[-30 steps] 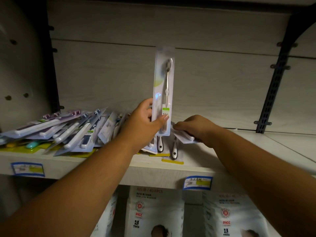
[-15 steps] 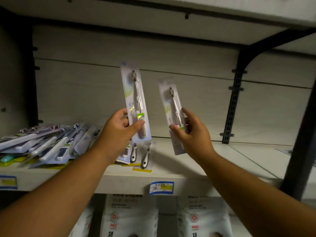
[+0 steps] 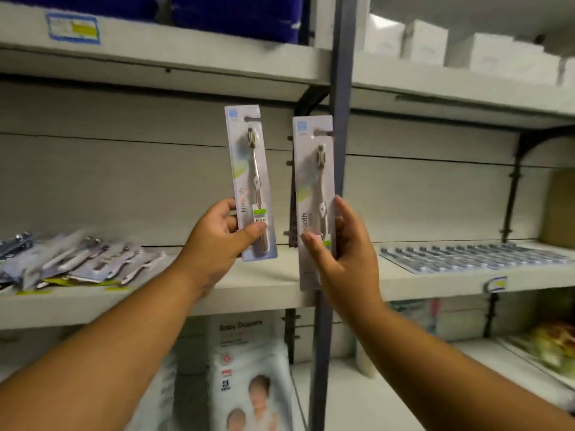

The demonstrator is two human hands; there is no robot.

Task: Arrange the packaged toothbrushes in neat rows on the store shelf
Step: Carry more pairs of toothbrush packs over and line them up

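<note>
Plastic-fronted and upright, the left pack (image 3: 249, 169) sits pinched in your left hand (image 3: 217, 241); your right hand (image 3: 345, 259) pinches the right pack (image 3: 314, 181) just beside it, above the shelf (image 3: 249, 290).

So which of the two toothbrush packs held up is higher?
The left pack, gripped by the left hand: its top edge sits higher. The right pack, in the right hand, hangs lower, overlapping the grey shelf post.
</note>
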